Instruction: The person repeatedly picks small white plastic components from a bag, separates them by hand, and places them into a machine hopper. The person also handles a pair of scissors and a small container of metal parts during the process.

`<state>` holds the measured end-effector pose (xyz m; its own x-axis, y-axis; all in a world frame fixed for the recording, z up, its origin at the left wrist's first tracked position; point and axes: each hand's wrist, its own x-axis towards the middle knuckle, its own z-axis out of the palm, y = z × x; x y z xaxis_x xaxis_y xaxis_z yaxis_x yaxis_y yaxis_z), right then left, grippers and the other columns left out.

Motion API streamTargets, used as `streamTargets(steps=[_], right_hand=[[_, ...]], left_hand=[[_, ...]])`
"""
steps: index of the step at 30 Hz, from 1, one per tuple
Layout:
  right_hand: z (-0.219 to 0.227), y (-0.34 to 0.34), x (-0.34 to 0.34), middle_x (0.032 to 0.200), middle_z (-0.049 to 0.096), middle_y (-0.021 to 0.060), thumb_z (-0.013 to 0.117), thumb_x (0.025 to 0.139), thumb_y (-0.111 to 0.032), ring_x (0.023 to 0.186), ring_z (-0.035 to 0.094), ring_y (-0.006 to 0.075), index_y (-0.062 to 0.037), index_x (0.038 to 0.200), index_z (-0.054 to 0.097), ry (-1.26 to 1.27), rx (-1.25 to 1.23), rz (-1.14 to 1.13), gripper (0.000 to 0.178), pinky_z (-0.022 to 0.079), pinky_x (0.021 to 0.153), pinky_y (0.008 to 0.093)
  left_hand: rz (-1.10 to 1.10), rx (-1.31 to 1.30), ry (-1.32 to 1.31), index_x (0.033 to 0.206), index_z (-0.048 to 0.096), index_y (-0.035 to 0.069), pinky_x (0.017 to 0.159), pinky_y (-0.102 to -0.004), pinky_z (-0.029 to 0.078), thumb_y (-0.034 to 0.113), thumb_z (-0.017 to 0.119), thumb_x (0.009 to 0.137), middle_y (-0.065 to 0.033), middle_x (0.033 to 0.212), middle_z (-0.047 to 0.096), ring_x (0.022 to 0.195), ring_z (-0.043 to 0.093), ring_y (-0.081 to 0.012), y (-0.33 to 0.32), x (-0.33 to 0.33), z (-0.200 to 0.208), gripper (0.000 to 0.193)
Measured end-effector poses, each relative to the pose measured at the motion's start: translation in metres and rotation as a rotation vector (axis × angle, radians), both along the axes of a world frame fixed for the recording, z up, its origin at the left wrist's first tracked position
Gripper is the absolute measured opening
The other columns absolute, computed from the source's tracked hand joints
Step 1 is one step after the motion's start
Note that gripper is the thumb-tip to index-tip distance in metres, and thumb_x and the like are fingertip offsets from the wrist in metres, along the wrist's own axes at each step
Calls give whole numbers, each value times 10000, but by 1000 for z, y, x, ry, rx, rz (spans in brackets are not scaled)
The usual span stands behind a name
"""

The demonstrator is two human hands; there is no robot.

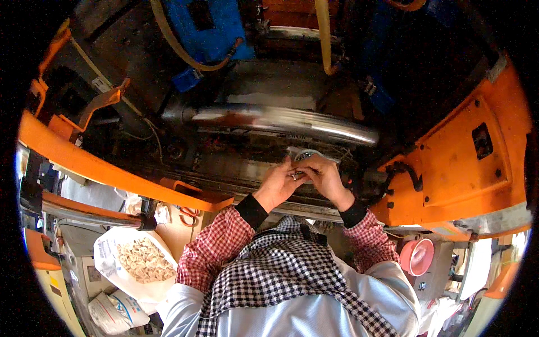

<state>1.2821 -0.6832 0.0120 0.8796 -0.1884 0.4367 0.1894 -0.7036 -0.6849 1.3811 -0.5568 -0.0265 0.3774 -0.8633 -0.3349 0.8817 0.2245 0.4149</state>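
My left hand (pixel 275 184) and my right hand (pixel 327 178) meet in front of my chest, inside the opening of a machine. The fingertips of both are pinched together around something small and shiny; its kind is too small to make out. Just beyond my right hand's fingers sits a rounded, pale container (pixel 310 152), with small metallic bits showing in it. My right hand covers its near side. Red checked sleeves with dark cuffs cover both forearms.
A polished metal bar (pixel 281 121) crosses beyond my hands. Orange machine panels flank me, left (pixel 112 168) and right (pixel 466 146). At lower left, a white bag (pixel 106 253) holds many beige pieces (pixel 145 259), near orange-handled scissors (pixel 188 212). A pink bowl (pixel 416 256) stands at lower right.
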Motion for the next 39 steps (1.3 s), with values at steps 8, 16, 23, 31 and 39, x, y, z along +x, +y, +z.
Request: streamTargets(steps=[8,16,23,31,39], right_hand=[[0,-18,-6,861,643,142,613,767,51,778,634,274,16,877,641,3,-37,-131,119,504,666,345],[-46,-28,-3,907,642,173,620,768,17,819,631,323,-7,895,652,168,-378,-231,133,510,686,362],[34,-12,41,858,670,120,669,771,-26,763,651,207,9,851,668,-180,73,-247,88,505,670,304],[103,-61,243,908,661,163,584,843,-27,839,648,219,44,969,651,-500,418,-253,160,499,748,315],[114,-107,364,896,656,189,581,855,-38,734,624,254,12,1185,559,-415,114,-575,334,490,667,390]], left_hand=[[32,42,-78,1084,471,-134,1031,-426,401,110,362,971,-224,1126,508,1115,499,-324,12,-2,24,291],[-3,-31,-264,1022,538,-137,1027,-392,419,-17,419,922,-214,1100,533,1123,508,-329,25,-4,28,196],[82,150,-244,1032,562,-48,808,-279,500,140,512,933,-106,993,598,929,580,-191,54,-2,24,218],[146,367,-333,1025,570,-9,723,-255,465,202,539,927,-40,916,575,816,531,-121,98,-6,68,235],[180,506,-328,1017,571,70,696,-234,485,203,538,924,-27,935,603,810,550,-119,122,-19,76,165]])
